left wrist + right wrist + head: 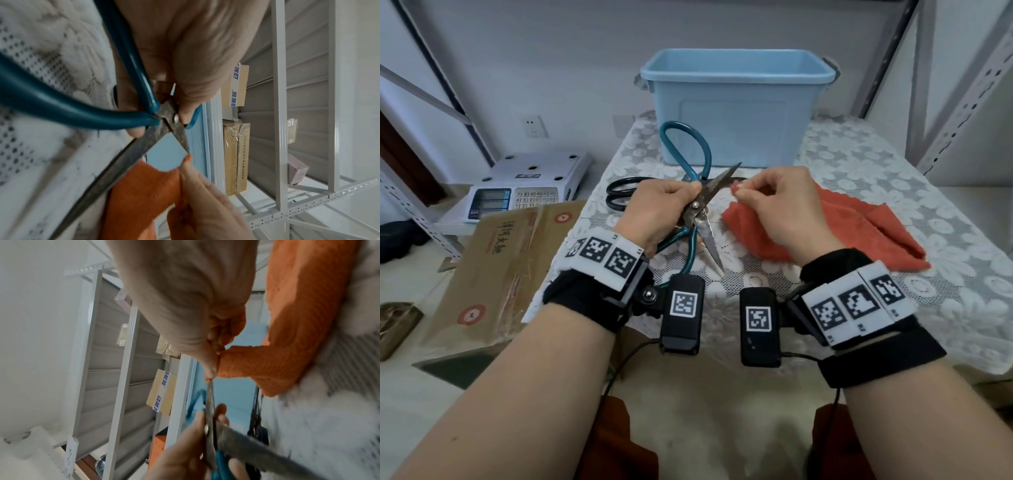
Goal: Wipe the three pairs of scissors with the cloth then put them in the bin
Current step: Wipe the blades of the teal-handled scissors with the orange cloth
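Scissors [700, 209] (blades apart) — cloth [835, 226] pinched

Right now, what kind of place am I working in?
Probably a storeroom or small stockroom: metal shelving around the table, taped cardboard boxes on the shelves, and a weighing scale nearby.

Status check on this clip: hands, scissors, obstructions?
Left hand grips open teal scissors at pivot. Right hand pinches orange cloth at blade tip. Nothing obstructing.
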